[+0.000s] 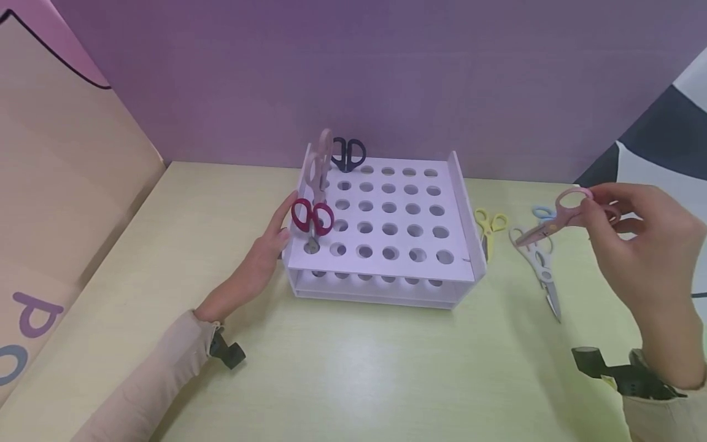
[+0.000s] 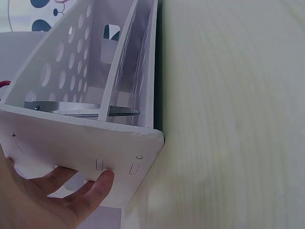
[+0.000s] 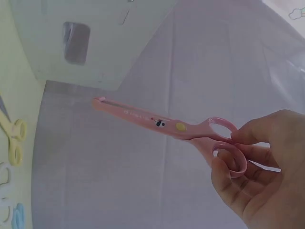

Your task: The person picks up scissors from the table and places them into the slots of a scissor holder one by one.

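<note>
My right hand pinches the handle loops of pink scissors, raised over the table to the right of the rack. In the right wrist view those scissors point left, their blades in pink covering. My left hand touches the left side of a white holed rack, fingers mostly extended against the side panel in the left wrist view. In the rack's left column stand red-handled scissors and two light-pink pairs. Black-handled scissors stand at the back. One metal blade reaches down inside the rack.
On the table right of the rack lie yellow scissors, white-handled scissors and a blue handle behind them. A purple-grey wall rises behind the rack. Pale wood table extends in front.
</note>
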The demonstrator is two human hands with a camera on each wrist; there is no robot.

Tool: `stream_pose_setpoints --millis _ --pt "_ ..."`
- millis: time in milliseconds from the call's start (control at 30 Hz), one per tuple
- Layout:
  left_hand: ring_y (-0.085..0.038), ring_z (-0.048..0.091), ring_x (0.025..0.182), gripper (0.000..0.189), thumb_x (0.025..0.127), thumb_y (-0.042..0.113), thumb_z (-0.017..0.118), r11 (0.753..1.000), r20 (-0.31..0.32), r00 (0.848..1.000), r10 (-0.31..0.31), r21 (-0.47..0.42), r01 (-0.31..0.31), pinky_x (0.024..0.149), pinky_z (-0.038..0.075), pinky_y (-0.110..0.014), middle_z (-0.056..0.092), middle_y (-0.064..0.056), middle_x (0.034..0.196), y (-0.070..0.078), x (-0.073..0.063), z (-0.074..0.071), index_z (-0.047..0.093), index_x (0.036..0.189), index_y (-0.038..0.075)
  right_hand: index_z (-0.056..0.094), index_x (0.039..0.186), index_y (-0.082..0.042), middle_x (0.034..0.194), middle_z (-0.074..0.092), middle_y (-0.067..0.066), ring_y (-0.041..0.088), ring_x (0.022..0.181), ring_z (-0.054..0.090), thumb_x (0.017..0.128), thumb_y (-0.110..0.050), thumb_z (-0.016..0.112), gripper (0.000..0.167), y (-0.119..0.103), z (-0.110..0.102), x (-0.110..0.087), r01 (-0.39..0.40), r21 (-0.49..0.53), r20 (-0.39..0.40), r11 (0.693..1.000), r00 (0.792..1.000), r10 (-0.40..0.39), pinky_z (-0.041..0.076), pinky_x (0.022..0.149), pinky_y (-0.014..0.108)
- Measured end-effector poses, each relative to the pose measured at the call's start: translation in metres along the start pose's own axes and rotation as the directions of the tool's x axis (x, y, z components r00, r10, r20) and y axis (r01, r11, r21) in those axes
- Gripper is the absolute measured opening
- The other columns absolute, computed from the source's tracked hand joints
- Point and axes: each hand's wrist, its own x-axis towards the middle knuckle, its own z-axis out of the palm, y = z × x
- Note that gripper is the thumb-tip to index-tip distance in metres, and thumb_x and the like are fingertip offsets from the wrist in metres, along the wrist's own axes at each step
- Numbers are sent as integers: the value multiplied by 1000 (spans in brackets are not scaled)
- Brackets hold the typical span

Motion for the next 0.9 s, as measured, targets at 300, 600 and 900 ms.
stream_pose_setpoints --millis 300,600,900 --pt "-25 31 146 60 101 43 32 1000 0 1000 -23 14 23 106 36 -65 14 14 164 1 2 2 6 155 52 70 100 13 93 60 -21 -16 82 51 92 -17 66 32 -10 -3 -2 51 9 -34 999 998 -51 39 74 0" --pt "-27 33 145 60 101 44 31 1000 2 1000 -19 10 19 105 37 -66 15 12 164 1 0 1 6 155 52 69 105 14 94 66 31 -12 88 53 93 -11 65 28 -25 -3 -4 56 28 -97 998 994 -54 41 78 1" --pt "-28 38 143 59 101 51 31 999 -12 1000 -28 18 29 107 35 -65 19 11 163 1 0 -3 7 154 54 70 101 14 96 69 25 -2 87 58 90 -7 68 24 -54 7 -5 68 115 -271 991 962 -35 46 80 6"
